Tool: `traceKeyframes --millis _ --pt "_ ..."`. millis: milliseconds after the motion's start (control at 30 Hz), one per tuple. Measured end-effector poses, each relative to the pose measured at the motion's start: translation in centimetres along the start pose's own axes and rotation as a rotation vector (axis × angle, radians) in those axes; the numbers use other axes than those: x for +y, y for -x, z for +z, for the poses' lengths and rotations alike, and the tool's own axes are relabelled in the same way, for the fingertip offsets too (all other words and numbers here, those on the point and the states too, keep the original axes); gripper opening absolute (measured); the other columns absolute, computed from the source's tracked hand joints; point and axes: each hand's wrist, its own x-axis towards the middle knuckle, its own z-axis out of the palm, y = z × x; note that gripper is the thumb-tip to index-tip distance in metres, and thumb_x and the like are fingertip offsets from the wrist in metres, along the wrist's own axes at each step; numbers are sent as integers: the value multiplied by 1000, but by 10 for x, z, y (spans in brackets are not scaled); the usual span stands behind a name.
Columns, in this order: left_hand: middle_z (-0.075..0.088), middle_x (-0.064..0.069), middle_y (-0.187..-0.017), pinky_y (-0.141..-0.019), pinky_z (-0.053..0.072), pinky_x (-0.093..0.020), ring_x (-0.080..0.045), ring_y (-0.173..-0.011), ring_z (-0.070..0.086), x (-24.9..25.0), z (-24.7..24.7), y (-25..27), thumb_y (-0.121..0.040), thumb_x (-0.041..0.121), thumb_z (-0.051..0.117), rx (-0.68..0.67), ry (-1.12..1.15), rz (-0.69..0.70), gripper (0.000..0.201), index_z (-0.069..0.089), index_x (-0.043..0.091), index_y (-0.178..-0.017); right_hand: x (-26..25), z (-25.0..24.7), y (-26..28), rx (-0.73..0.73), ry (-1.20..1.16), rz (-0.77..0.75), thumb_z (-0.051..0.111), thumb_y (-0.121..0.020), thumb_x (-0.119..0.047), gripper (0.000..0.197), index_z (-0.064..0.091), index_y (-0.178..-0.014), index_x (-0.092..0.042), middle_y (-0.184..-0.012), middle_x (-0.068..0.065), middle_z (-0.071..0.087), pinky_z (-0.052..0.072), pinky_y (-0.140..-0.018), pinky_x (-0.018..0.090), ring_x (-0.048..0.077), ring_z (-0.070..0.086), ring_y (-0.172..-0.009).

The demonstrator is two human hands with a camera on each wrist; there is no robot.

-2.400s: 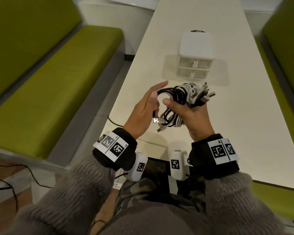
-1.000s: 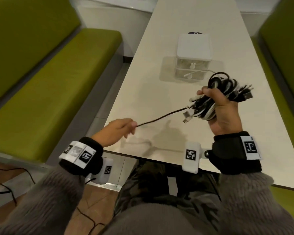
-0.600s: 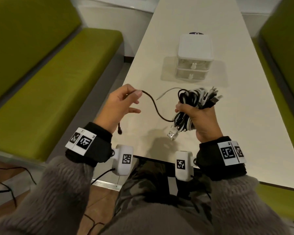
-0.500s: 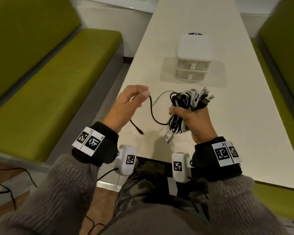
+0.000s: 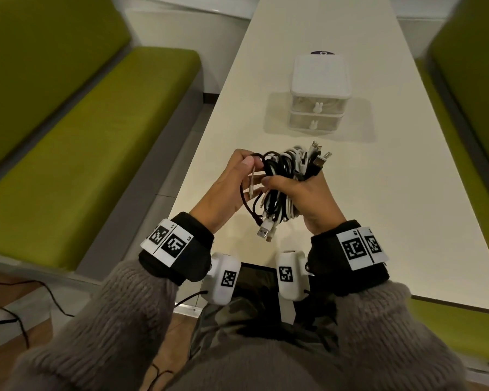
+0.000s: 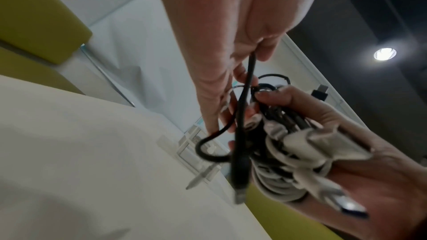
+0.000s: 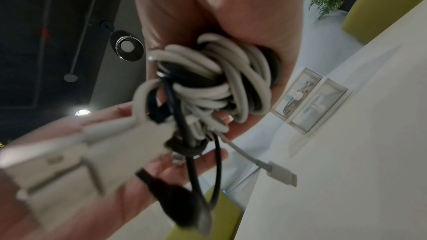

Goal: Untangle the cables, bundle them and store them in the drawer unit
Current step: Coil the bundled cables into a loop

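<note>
A bundle of black and white cables [image 5: 285,179] is held above the near end of the table, plugs sticking out at its top right and bottom. My right hand [image 5: 302,193] grips the bundle [image 7: 219,79] around its middle. My left hand [image 5: 235,176] pinches a loose black cable [image 6: 242,116] between thumb and fingers, right beside the bundle [image 6: 289,143]. The white two-drawer unit [image 5: 319,94] stands farther along the table with both drawers closed; something lies inside the top one.
The long cream table [image 5: 378,179] runs away from me between green benches [image 5: 91,131] on the left and right [image 5: 469,80]. Black cords [image 5: 20,303] lie on the floor at the lower left.
The left hand, which had pulled the black cable out to the left, has come back against the bundle, so the cable's slack loop is now gathered in. The right hand kept its grip.
</note>
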Motion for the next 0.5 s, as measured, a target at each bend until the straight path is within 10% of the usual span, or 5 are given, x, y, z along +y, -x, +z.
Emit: traceKeyframes --millis 167,333,500 --pt "53 -2 -105 -89 47 -37 -9 -93 58 -5 7 -7 -93 44 36 42 -5 -53 15 36 29 -97 9 7 1 -4 -64 25 70 -80 1 16 67 -96 -1 -86 9 69 54 -69 25 15 69 -82" --pt "59 -5 -105 -89 51 -34 -14 -98 63 -10 13 -7 -40 79 69 43 -92 -32 100 17 35 -113 19 14 -4 32 6 4 73 -80 -13 9 64 -82 -12 -77 4 67 54 -67 29 13 66 -74" --pt "57 -7 -114 -86 52 -26 -14 -104 62 -9 9 -7 -31 61 85 -18 -128 -51 121 8 30 -119 31 16 -12 101 -59 184 86 -55 -44 88 49 -119 3 -111 24 63 59 -71 37 29 69 -95"
